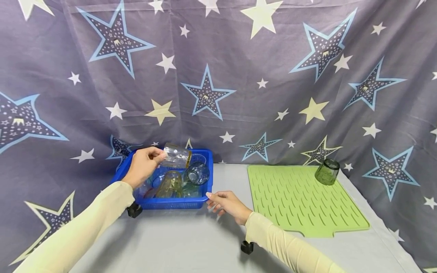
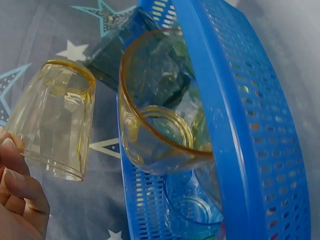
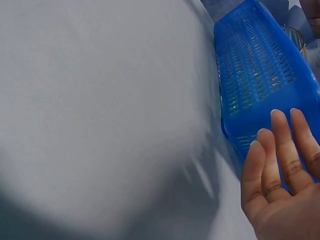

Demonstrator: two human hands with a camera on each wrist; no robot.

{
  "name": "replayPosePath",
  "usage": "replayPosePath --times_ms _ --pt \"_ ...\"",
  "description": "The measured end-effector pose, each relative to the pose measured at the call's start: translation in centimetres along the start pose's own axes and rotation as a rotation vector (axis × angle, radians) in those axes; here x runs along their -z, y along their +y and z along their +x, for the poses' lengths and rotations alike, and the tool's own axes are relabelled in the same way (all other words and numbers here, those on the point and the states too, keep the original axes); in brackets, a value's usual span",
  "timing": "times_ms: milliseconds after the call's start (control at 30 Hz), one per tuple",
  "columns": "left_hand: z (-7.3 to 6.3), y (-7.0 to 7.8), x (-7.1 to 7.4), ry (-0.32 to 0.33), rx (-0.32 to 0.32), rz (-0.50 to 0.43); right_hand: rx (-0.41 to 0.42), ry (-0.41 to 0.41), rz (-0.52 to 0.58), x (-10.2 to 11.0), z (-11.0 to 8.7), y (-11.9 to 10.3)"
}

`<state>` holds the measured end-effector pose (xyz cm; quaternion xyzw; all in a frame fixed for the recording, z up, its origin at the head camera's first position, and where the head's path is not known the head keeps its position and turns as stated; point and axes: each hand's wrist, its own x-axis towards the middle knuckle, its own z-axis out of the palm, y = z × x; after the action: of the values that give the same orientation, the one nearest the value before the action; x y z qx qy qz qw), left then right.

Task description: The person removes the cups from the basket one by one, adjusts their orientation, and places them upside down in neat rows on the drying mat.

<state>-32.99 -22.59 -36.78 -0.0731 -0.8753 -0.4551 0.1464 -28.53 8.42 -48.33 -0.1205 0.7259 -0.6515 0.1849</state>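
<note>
1. Your right hand (image 1: 227, 206), fingers relaxed, grasping nothing, sat at the perforated blue plastic basket's (image 1: 170, 203) near right corner.
2. Your left hand (image 1: 145, 165) pinched the smooth, clear, amber-edged glass (image 1: 175, 156) above the basket's far half; long axis ran rightward from your grasp.
3. Slotted green mat (image 1: 290, 197) lay toward the table's (image 1: 170, 242) right edge, dark-green tumbler (image 1: 327, 172) near its far right corner.

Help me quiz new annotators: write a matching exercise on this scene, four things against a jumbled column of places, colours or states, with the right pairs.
Things:
1. Left hand
2. Right hand
3. Dark green glass
4. Basket

Places, colours or states:
A. Blue
B. On the lime-green mat
C. Holding a clear glass
D. At the basket's near right corner

Pairs: 1-C, 2-D, 3-B, 4-A
</note>
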Motion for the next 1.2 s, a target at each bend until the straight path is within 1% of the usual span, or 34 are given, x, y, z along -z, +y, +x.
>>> replayPosePath --times_ms 200,333,433,567,767,867,967,1100,1133,1200 --pt "-0.4 0.2 0.2 -0.010 0.051 -0.110 0.004 0.002 -0.001 0.0 0.0 0.0" --pt "-0.7 0.3 0.0 -0.049 0.074 -0.217 -0.003 0.007 -0.005 0.0 -0.2 0.0" --pt "-0.9 0.6 -0.4 -0.081 0.077 -0.279 -0.005 0.012 -0.011 0.0 -0.2 0.0" --pt "-1.1 0.9 -1.0 -0.105 0.070 -0.305 -0.005 0.015 -0.019 0.0 -0.1 0.0" --pt "-1.4 1.2 -1.7 -0.132 0.090 -0.329 -0.001 0.043 -0.049 0.1 -0.2 -0.4" --pt "-1.5 1.2 -2.0 -0.148 0.081 -0.330 0.003 0.090 -0.066 0.2 -0.2 -0.7" --pt "-1.6 1.3 -2.4 -0.164 0.068 -0.336 0.016 0.174 -0.057 0.2 0.0 -1.1" --pt "-1.9 1.8 -2.9 -0.176 0.060 -0.345 0.074 0.295 0.035 -0.1 0.4 -2.1" --pt "-2.0 1.9 -3.0 -0.179 0.057 -0.351 0.096 0.314 0.064 -0.1 0.6 -2.4" --pt "-2.2 2.2 -3.3 -0.185 0.058 -0.370 0.143 0.326 0.121 0.0 0.8 -3.2"
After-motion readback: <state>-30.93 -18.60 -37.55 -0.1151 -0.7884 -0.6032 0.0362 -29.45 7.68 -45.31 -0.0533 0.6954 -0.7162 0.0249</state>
